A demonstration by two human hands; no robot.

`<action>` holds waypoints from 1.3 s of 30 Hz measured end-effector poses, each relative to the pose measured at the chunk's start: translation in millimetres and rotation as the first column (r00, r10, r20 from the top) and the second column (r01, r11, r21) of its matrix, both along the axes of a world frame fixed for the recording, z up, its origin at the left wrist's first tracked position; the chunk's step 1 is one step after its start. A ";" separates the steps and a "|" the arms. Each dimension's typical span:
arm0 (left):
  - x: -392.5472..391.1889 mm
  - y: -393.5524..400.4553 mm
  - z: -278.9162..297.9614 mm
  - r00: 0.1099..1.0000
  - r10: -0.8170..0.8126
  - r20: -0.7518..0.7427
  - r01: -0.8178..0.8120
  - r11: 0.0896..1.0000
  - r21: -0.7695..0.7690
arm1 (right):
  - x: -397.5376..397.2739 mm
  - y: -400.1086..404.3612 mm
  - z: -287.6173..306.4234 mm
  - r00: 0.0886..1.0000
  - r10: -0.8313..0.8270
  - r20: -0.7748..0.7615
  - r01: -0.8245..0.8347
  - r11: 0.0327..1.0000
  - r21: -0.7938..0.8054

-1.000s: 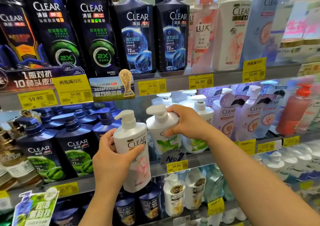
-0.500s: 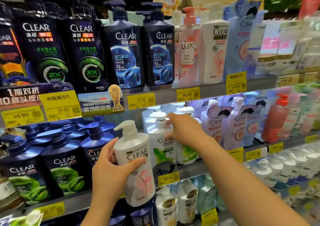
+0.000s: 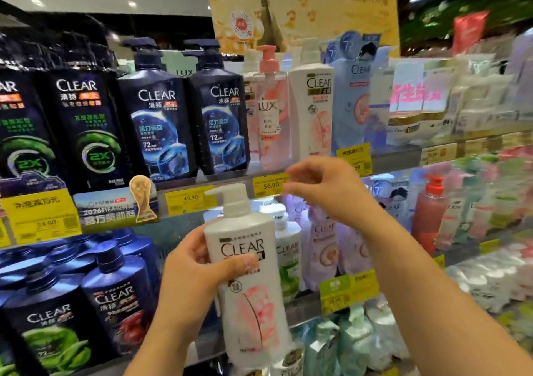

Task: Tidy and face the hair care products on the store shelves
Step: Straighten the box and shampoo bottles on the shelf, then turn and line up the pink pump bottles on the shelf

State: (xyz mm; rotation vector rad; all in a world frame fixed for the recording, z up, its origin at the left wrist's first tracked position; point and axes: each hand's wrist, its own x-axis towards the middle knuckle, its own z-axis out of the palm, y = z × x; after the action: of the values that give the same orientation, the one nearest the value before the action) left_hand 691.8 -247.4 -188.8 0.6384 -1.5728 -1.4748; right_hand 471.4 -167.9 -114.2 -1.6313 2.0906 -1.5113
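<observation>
At a store's hair care shelves, seen from the head camera, the left hand (image 3: 190, 283) grips a white CLEAR pump bottle (image 3: 248, 283) upright in front of the middle shelf (image 3: 305, 306), thumb across its label. The right hand (image 3: 323, 186) hovers empty, fingers loosely curled and parted, before the yellow 56.90 price tag (image 3: 269, 184) on the upper shelf edge. Half a second earlier that hand rested on a white green-labelled bottle (image 3: 288, 260) on the middle shelf; it has since lifted clear.
</observation>
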 end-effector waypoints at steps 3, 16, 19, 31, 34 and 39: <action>-22.9 11.2 25.6 0.999 -0.035 -0.030 0.033 0.998 -0.050 | -22.3 6.2 55.6 0.999 0.035 0.030 -0.031 0.992 -0.125; -77.0 16.4 94.6 0.989 0.070 -0.132 -0.093 0.980 -0.177 | -40.1 -88.1 174.5 0.841 -0.064 -0.537 0.096 0.995 0.032; -78.4 14.8 97.4 0.988 0.095 -0.125 -0.118 0.976 -0.184 | -40.2 -96.6 178.1 0.905 0.039 -0.424 0.011 0.993 0.114; -65.3 2.0 132.3 0.964 0.193 -0.184 -0.240 0.929 -0.281 | -48.0 -69.6 160.9 0.913 0.128 -0.388 -0.112 0.992 0.065; -65.5 -2.0 147.8 0.955 0.211 -0.207 -0.271 0.906 -0.325 | -49.7 -58.0 154.0 0.927 0.186 -0.325 -0.202 0.979 -0.016; -69.9 -9.0 174.9 0.940 0.226 -0.255 -0.318 0.850 -0.419 | -57.1 -23.5 154.9 0.955 0.256 -0.149 -0.287 0.922 -0.259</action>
State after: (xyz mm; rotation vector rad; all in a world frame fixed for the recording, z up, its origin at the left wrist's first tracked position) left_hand 622.0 -256.4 -13.9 0.4039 -1.5248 -0.8794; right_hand 414.4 -191.4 40.7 -2.0481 1.6621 -1.7098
